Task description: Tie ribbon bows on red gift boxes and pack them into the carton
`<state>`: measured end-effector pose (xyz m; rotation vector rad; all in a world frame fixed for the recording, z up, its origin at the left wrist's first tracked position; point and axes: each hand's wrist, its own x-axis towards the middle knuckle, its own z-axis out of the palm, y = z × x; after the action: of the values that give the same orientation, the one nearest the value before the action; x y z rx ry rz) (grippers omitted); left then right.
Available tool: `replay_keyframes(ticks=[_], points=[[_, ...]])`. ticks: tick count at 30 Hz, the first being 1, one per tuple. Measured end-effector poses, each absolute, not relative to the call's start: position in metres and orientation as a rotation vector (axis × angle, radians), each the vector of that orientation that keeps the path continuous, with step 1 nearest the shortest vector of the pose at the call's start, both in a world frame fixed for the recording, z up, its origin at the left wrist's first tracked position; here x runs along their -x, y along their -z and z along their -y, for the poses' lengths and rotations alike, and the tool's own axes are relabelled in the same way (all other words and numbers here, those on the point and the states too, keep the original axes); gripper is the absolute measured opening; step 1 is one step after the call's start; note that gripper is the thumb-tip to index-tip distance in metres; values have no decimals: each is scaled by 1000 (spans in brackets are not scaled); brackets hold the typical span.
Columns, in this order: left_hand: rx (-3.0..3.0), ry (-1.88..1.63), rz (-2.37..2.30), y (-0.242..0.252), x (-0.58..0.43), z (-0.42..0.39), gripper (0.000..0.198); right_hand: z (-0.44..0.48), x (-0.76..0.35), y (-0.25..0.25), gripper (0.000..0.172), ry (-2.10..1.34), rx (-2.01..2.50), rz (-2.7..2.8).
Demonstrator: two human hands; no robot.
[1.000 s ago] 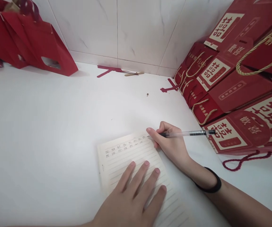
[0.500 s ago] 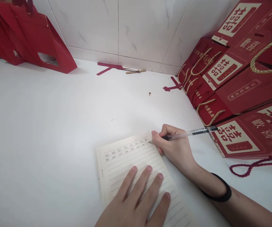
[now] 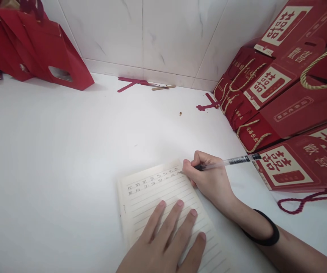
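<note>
A lined notebook (image 3: pixel 143 206) lies tilted on the white table, with two rows of handwritten numbers near its top edge. My left hand (image 3: pixel 166 242) rests flat on the lower part of the page, fingers spread. At the upper right corner of the page, my right hand (image 3: pixel 211 178) is closed around a clear-barrelled pen (image 3: pixel 234 160) with a dark grip. The pen's tip is at the right end of the second row, largely hidden by the fingers. A black band (image 3: pixel 271 233) circles my right wrist.
Red gift bags (image 3: pixel 254 136) with rope handles and red boxes (image 3: pixel 279 167) are stacked along the right. More red boxes (image 3: pixel 63 57) stand at the back left. Dark red strips (image 3: pixel 132 82) and a small gold bit (image 3: pixel 180 113) lie near the tiled wall (image 3: pixel 174 38).
The pen tip has shifted very slightly right at the end of the second row, where a little more writing shows. My left hand stays flat on the page.
</note>
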<state>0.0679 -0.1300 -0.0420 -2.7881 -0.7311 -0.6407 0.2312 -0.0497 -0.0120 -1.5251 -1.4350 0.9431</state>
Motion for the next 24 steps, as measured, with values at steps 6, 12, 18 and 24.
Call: replay_keyframes(ticks=[6,12,18,24], points=[[2784,628,728,39,-67,129,34,48,-231,13,34,-924,1539,1442],[2781,681,748,40,-68,129,35,49,-234,14,34,-911,1481,1423],[2750,709,735,46,-67,130,34,36,-242,17,37,-1037,1297,1092],[2836,863,746,27,-71,125,27,21,-246,26,40,-1101,1288,1032]])
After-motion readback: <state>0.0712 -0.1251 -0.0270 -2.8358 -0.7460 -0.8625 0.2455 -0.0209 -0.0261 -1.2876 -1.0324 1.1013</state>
